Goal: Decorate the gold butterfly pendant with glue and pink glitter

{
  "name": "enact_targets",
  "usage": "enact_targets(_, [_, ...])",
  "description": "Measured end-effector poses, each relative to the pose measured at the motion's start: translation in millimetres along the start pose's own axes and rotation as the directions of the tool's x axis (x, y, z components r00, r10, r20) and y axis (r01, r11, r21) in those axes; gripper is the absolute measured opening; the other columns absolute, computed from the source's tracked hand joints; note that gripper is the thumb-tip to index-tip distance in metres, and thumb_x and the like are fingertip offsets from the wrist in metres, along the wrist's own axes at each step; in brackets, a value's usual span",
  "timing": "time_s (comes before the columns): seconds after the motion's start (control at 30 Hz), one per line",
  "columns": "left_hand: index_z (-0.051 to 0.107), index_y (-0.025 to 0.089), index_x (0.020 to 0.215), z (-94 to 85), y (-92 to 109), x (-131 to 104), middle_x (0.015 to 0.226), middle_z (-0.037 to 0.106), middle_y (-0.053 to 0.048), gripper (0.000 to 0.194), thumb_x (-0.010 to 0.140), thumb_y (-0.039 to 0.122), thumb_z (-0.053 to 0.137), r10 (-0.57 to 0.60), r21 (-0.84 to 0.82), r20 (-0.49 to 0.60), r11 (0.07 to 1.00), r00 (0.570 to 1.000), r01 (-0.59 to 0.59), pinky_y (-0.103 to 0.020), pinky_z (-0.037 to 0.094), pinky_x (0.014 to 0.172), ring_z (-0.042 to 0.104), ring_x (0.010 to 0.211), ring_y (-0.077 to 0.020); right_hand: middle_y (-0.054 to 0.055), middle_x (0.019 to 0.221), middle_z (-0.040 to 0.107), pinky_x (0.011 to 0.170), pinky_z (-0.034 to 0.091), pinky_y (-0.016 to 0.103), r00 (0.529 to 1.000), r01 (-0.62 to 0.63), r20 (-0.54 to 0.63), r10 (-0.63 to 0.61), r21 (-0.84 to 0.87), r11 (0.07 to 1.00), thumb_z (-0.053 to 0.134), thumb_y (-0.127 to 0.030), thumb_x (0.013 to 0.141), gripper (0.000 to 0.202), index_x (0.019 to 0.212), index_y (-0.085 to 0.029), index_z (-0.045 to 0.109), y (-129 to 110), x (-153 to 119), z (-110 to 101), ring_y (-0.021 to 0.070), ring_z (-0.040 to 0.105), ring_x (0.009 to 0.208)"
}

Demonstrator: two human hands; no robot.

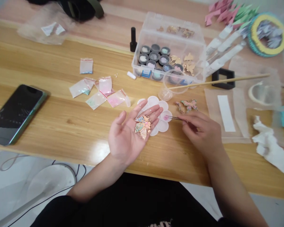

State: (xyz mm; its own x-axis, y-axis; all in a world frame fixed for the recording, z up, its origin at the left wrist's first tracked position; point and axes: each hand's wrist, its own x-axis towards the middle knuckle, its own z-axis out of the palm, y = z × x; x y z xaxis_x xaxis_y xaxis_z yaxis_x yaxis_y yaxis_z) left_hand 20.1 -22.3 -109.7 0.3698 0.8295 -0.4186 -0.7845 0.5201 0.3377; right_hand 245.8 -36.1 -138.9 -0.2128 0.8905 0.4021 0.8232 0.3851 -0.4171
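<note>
My left hand (129, 135) is palm up with its fingers stretched out, holding a gold butterfly ornament (143, 126) flat on it. Blue, green and pink bits cover the ornament's wings. Below the fingers, partly hidden, lies a white flower-shaped palette (162, 126). My right hand (202, 130) pinches thin tweezers (174, 118), whose tips reach into a palette well with pink bits (166, 117). Whether the tips grip a bit is too small to tell. Just beyond the right hand lies another decorated butterfly (189, 105), with a smaller piece (179, 107) beside it.
A clear plastic box (137, 72) holds small pots and gold butterflies. A wooden stick (227, 81) lies across a clear cup (176, 81). Small zip bags (96, 100) and a phone (16, 113) are on the left; crumpled tissue (269, 145) lies right.
</note>
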Motion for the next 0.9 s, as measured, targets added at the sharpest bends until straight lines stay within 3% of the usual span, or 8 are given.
enact_targets(0.17, [0.050, 0.012, 0.141, 1.7, 0.5, 0.2, 0.126, 0.072, -0.017, 0.058, 0.097, 0.049, 0.041, 0.007, 0.004, -0.020, 1.000, 1.000, -0.007, -0.043, 0.025, 0.127, 0.045, 0.147, -0.0281, 0.004, 0.091, 0.077, 0.056, 0.054, 0.027, 1.000, -0.008, 0.007, 0.008, 0.009, 1.000, 0.056, -0.013, 0.090, 0.023, 0.098, -0.023, 0.076, 0.9, 0.2, 2.0, 0.0140, 0.069, 0.069])
enact_targets(0.43, [0.046, 0.012, 0.148, 2.2, 0.5, 0.4, 0.139, 0.064, -0.019, 0.064, 0.096, 0.051, 0.042, -0.003, 0.003, -0.051, 1.000, 0.999, 0.003, -0.045, 0.028, 0.126, 0.040, 0.150, -0.0298, 0.004, 0.092, 0.077, 0.060, 0.057, 0.029, 0.999, -0.038, 0.004, 0.038, 0.003, 0.999, 0.056, -0.016, 0.091, 0.024, 0.099, -0.026, 0.077, -1.7, 0.3, 0.1, 0.0166, 0.072, 0.076])
enact_targets(0.9, [0.048, 0.013, 0.146, 0.0, 0.6, 1.0, 0.134, 0.067, -0.018, 0.063, 0.096, 0.050, 0.044, -0.005, 0.001, -0.041, 1.000, 0.999, 0.005, -0.044, 0.028, 0.126, 0.041, 0.150, -0.0294, 0.004, 0.093, 0.077, 0.065, 0.059, 0.031, 1.000, -0.024, 0.004, 0.024, 0.017, 1.000, 0.056, -0.016, 0.090, 0.025, 0.100, -0.026, 0.077, 2.6, -0.5, 3.3, 0.0179, 0.073, 0.080])
